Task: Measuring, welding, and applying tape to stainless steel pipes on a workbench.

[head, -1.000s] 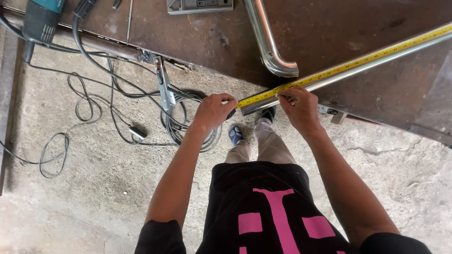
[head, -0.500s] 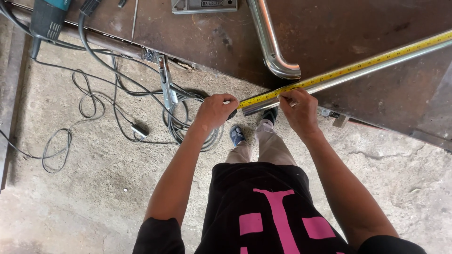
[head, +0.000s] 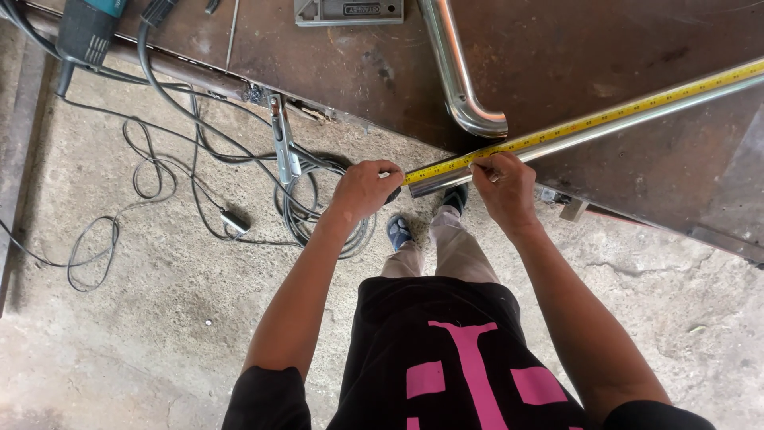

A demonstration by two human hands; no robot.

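Note:
A long shiny steel tube (head: 629, 119) lies slanted across a rusty brown steel table (head: 573, 48), its near end sticking out over the edge. A yellow measuring tape (head: 557, 132) runs along the top of the tube. My left hand (head: 364, 189) is closed around the tape's case at the tube's near end. My right hand (head: 504, 188) pinches the tape against the tube a little further along.
A bent steel tube (head: 458, 76) and a grey metal block (head: 348, 11) lie on the table. A teal power tool (head: 86, 28) sits at top left. Black cables (head: 159, 175) and a coil (head: 318, 211) sprawl over the concrete floor beside a clamp (head: 282, 147).
The view has shifted slightly. Both hands stay at the tube's near end with the tape.

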